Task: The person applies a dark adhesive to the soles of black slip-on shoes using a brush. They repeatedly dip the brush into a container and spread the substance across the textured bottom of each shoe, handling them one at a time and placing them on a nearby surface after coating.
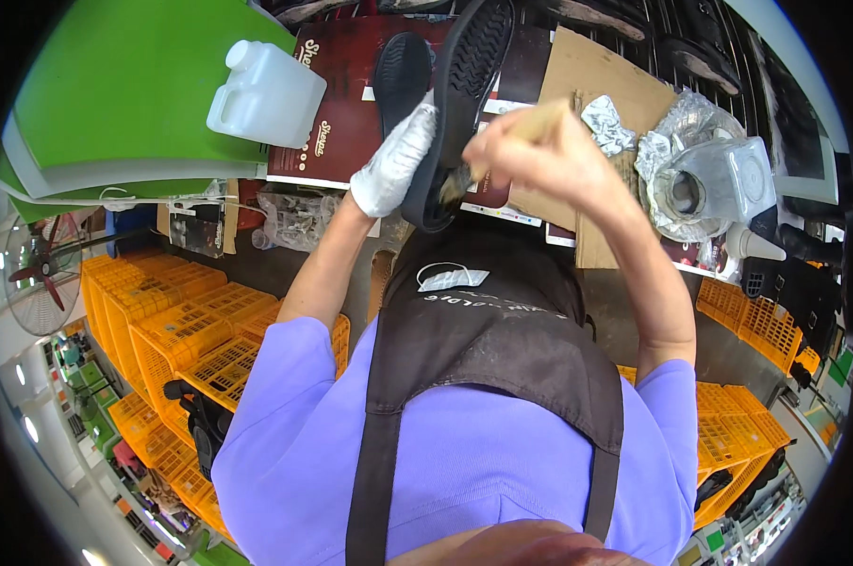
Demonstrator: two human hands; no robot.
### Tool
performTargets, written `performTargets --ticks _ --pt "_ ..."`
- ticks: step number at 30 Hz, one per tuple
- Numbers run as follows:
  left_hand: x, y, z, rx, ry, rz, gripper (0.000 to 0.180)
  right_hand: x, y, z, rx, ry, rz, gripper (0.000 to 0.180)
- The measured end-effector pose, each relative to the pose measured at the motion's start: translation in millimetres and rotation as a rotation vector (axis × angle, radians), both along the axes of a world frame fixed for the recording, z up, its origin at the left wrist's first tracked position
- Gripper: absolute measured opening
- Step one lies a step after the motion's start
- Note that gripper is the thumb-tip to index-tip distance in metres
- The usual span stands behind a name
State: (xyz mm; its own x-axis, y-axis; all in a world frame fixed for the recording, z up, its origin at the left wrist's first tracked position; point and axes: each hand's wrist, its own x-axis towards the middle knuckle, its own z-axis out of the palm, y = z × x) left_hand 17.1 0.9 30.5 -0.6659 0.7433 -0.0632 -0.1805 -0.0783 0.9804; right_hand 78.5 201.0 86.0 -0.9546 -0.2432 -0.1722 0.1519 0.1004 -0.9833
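My left hand (395, 162), in a white glove, grips the left edge of a long black shoe sole (472, 68). The sole is tilted, with its near end over my apron and a ridged tread pattern at the far end. In my bare right hand (563, 165) is a brush (456, 185) with a pale handle. Its bristles touch the near end of the sole, and motion blurs the hand slightly. Just beyond my left hand, a second black sole (403, 77) lies on the dark red cardboard (337, 99).
A white plastic jug (271, 94) stands at the left beside a green board (134, 85). Right of my hands are a clear container (728, 179), crumpled plastic and foil (607, 124) on brown cardboard (624, 71). Orange crates (200, 330) stack at both sides; a fan (44, 274) stands far left.
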Motion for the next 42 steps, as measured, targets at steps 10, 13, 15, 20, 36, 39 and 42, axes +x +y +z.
performTargets --ticks 10,13,15,20,36,39,42 --pt "12.5 -1.5 2.1 0.023 -0.013 0.010 0.060 -44.4 26.0 -3.9 0.317 0.441 -0.444 0.023" --pt "13.5 -4.9 -3.1 0.182 -0.366 -0.003 0.060 -44.9 23.1 -1.6 0.557 0.811 -0.473 0.016" --pt "9.0 -4.0 -0.5 0.282 -0.567 -0.004 0.061 -48.3 32.9 -20.0 0.607 1.088 -0.260 0.014" --pt "-6.7 -5.2 -7.1 0.506 -0.795 -0.039 0.068 3.1 5.1 -10.9 0.391 0.930 0.266 0.023" --pt "6.0 13.7 4.5 0.297 -0.875 -0.168 0.071 -8.9 82.7 -24.2 0.612 0.794 -0.308 0.016" --pt "7.3 18.6 -3.9 0.238 -0.817 -0.200 0.067 -6.3 76.1 -35.2 0.594 0.768 -0.516 0.012" --pt "7.8 25.0 -13.1 0.179 -0.700 -0.176 0.058 4.5 54.2 -35.3 0.357 0.642 -0.569 0.013"
